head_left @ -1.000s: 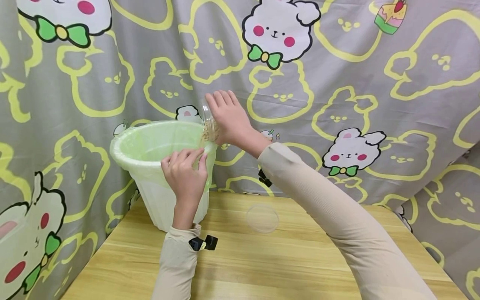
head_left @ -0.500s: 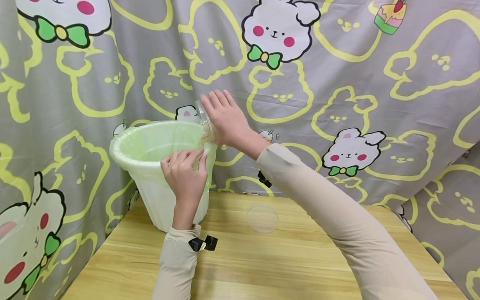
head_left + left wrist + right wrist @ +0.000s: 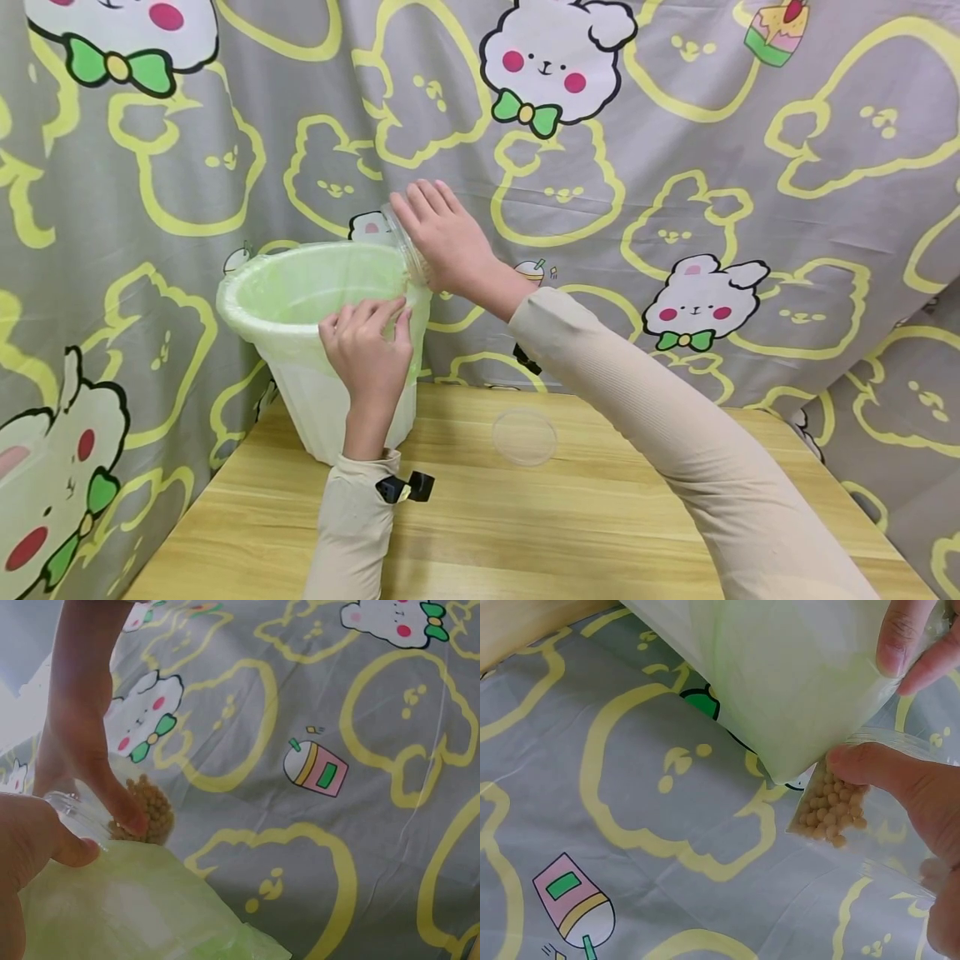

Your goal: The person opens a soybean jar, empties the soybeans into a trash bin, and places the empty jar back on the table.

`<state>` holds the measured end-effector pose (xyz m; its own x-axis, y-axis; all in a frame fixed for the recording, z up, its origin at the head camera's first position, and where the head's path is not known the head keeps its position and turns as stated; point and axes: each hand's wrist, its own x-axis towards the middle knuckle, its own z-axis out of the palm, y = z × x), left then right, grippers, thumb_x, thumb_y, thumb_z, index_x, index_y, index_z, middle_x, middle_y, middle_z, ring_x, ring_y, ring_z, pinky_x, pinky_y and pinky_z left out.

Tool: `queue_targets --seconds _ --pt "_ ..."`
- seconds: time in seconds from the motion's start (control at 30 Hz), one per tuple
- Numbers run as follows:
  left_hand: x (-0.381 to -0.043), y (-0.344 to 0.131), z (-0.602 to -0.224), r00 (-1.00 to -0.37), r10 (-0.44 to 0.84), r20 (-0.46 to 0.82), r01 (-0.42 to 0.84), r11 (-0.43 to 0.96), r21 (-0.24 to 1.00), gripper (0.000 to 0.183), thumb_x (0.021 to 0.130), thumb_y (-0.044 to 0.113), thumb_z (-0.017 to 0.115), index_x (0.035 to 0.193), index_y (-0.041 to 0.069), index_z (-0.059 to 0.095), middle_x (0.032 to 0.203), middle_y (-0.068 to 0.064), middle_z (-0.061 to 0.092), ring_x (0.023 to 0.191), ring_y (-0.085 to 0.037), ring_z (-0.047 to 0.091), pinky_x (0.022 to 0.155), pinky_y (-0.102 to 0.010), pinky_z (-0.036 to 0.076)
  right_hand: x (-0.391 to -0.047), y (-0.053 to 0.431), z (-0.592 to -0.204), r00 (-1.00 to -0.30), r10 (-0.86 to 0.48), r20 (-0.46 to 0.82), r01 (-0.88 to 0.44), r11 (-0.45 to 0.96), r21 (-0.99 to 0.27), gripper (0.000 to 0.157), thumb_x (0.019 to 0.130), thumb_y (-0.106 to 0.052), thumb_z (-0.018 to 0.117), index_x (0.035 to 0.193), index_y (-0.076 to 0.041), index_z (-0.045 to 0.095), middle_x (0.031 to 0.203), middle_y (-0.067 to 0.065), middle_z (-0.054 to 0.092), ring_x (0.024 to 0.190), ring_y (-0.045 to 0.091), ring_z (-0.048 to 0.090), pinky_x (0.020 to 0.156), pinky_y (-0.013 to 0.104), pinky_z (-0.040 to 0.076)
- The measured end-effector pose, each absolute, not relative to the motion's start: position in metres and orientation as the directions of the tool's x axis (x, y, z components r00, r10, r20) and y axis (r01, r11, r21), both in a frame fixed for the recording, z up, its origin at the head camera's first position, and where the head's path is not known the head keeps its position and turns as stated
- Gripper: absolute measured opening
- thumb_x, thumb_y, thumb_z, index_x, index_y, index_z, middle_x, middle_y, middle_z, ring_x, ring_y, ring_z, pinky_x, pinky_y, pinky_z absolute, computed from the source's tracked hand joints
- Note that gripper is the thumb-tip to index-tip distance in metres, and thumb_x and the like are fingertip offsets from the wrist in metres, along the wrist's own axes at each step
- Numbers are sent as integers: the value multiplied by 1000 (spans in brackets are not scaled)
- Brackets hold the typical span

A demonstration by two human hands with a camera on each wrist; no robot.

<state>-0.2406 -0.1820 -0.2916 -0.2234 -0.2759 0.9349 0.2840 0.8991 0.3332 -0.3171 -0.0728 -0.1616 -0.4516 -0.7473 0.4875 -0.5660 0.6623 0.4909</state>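
My right hand (image 3: 450,242) grips a clear plastic jar (image 3: 400,236) at the right side of the rim of a white bin (image 3: 300,392). The jar lies tipped over, its mouth turned toward the bin. Tan, round beans (image 3: 832,810) are gathered in its lower part, seen in the right wrist view; the beans (image 3: 154,810) also show past the right thumb in the left wrist view. A pale green liner bag (image 3: 322,271) covers the bin's inside and folds over its rim. My left hand (image 3: 367,354) holds the near right rim through the liner, close to the jar's mouth.
A clear round lid (image 3: 525,437) lies flat on the wooden table (image 3: 510,525), right of the bin. Behind the bin hangs a grey curtain (image 3: 465,133) with cartoon prints. Black wrist cameras sit on both sleeves.
The right hand has shifted slightly left and tipped the jar further over the bin. Fewer beans show in the jar in the head view. The left hand keeps its place on the rim.
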Motion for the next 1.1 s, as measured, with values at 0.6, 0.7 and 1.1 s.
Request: queue_targets --seconds 0.6,0.7,1.1 --pt "-241 -182 -291 -210 -275 938 282 902 328 11 83 12 81 94 10 83 89 -10 79 81 -31 66 87 -49 39 -316 -75 -162 -424 -770 476 -549 637 542 103 73 -28 86 156 -6 30 158 16 37 150 33 31 128 44 19" --pt "-241 -182 -292 -211 -275 938 283 901 328 10 83 13 81 93 10 83 88 -10 79 81 -31 66 87 -49 39 -315 -76 -163 -413 -780 471 -549 626 555 98 75 -24 82 156 -7 30 158 15 37 151 33 31 128 44 18" --pt "-241 -182 -292 -210 -270 940 285 903 323 10 84 13 81 94 10 83 88 -10 78 80 -32 66 86 -49 39 -314 -74 -163 -379 -800 466 -555 599 577 92 80 -22 79 157 -7 31 160 16 37 153 34 28 129 43 15"
